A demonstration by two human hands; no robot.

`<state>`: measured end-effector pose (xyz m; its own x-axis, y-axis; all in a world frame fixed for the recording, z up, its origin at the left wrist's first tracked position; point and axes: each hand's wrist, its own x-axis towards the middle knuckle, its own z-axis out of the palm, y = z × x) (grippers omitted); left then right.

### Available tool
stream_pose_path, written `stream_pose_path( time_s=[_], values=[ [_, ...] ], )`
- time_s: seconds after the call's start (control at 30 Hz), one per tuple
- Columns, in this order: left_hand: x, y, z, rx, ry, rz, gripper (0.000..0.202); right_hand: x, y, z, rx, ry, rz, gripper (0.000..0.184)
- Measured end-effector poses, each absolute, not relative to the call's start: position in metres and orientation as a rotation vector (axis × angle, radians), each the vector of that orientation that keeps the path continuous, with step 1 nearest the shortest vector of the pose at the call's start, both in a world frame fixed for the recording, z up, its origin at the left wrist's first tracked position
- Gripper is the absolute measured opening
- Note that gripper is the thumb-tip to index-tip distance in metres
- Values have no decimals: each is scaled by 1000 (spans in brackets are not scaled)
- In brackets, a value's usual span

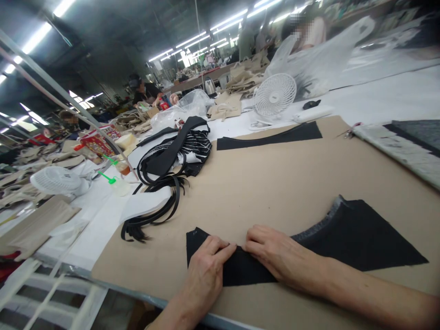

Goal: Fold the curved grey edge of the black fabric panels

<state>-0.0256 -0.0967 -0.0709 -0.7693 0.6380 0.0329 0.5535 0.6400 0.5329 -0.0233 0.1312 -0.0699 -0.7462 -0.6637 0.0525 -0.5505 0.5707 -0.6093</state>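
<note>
A black fabric piece [357,236] with a grey curved edge lies on the brown cardboard sheet [275,183] near the table's front edge. My left hand [206,270] rests on the fabric's left part, fingers flat and pointing right. My right hand [275,256] lies beside it on the fabric, fingers pointing left, curled slightly down onto the cloth. The fingertips of both hands almost meet at the fabric's upper edge.
A bundle of black straps [154,206] and striped black cloth [185,146] lies to the left. A long black strip [268,136] lies farther back. Two small white fans [275,96] [57,179] stand on the table. Other people sit at the back.
</note>
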Motion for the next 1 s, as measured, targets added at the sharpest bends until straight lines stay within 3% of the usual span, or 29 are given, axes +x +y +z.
stream_pose_path(
  time_s=[0.47,0.63,0.77,0.87,1.0],
  values=[
    [-11,-101,-72,1309,2919,360,49,-17,130,-82,-1340,2818,-616,24],
    [-4,-98,-71,1207,2934,327,58,-14,128,-82,-1399,2846,-561,25],
    [4,-97,-68,1121,2912,337,53,-11,123,-91,-1455,2902,-590,34],
    [10,-99,-64,1032,2895,464,50,-9,122,-95,-1471,2920,-605,40],
    [7,-106,-56,748,2860,1019,36,-5,123,-88,-1453,2901,-628,44]
  ],
)
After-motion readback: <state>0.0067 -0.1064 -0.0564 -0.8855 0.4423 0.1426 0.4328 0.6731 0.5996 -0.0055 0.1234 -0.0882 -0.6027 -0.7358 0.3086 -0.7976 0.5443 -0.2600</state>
